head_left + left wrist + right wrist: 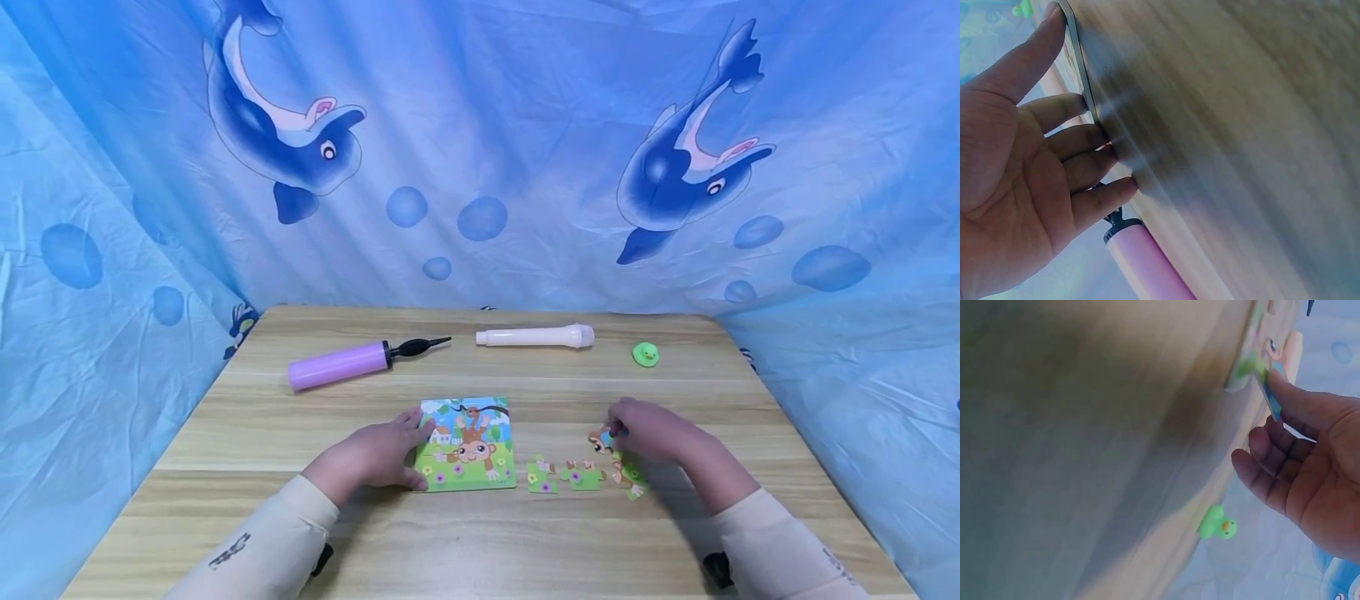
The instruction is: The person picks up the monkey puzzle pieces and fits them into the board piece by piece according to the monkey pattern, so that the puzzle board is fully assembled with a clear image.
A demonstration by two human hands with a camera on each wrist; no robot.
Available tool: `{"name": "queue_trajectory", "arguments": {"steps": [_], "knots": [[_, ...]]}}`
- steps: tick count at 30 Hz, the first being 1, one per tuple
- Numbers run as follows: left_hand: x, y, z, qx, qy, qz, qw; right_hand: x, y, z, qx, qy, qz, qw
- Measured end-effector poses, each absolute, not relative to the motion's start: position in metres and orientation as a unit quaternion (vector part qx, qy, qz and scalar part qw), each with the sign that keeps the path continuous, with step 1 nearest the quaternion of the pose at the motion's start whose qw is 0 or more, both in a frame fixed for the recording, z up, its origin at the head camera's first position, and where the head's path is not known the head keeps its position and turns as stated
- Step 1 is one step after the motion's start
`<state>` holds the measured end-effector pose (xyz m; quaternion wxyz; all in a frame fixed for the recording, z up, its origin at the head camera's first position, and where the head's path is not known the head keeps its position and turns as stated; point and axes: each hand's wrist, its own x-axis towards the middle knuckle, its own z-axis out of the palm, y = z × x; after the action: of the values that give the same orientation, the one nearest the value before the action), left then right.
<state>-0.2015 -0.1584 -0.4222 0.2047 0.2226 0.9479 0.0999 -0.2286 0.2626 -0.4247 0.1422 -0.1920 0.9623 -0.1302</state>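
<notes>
A square monkey picture puzzle board lies flat on the table. My left hand rests at its left side, thumb by the lower corner and fingers loosely spread along the edge; the left wrist view shows those fingertips against the board's rim. Between thumb and fingers, my right hand pinches a puzzle piece with brown and blue on it. In the right wrist view this puzzle piece is tilted up on edge. Just below the right hand lies a green puzzle piece.
Two more loose pieces, a left one and a wider one, lie right of the board. Further back are a purple hand pump with a black nozzle, a white toy microphone and a green toy duck. A blue dolphin curtain surrounds the table.
</notes>
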Motion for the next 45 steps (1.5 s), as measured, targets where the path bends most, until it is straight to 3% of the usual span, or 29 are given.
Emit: {"name": "queue_trajectory", "arguments": {"steps": [8, 17, 31, 40, 45], "knots": [[-0.203, -0.159, -0.424, 0.223, 0.948, 0.095, 0.205, -0.238, 0.251, -0.408, -0.254, 0.948, -0.146, 0.128], [-0.203, -0.159, -0.425, 0.224, 0.949, 0.095, 0.202, -0.247, 0.197, -0.400, -0.318, 0.924, -0.163, 0.136], [-0.203, -0.158, -0.425, 0.226, 0.949, 0.095, 0.200, -0.260, 0.121, -0.418, -0.371, 0.901, -0.159, 0.157], [-0.204, -0.159, -0.426, 0.230, 0.948, 0.095, 0.198, -0.251, 0.105, -0.426, -0.356, 0.928, -0.047, 0.100], [-0.205, -0.160, -0.427, 0.230, 0.949, 0.092, 0.197, -0.237, 0.103, -0.428, -0.418, 0.907, -0.017, 0.057]]}}
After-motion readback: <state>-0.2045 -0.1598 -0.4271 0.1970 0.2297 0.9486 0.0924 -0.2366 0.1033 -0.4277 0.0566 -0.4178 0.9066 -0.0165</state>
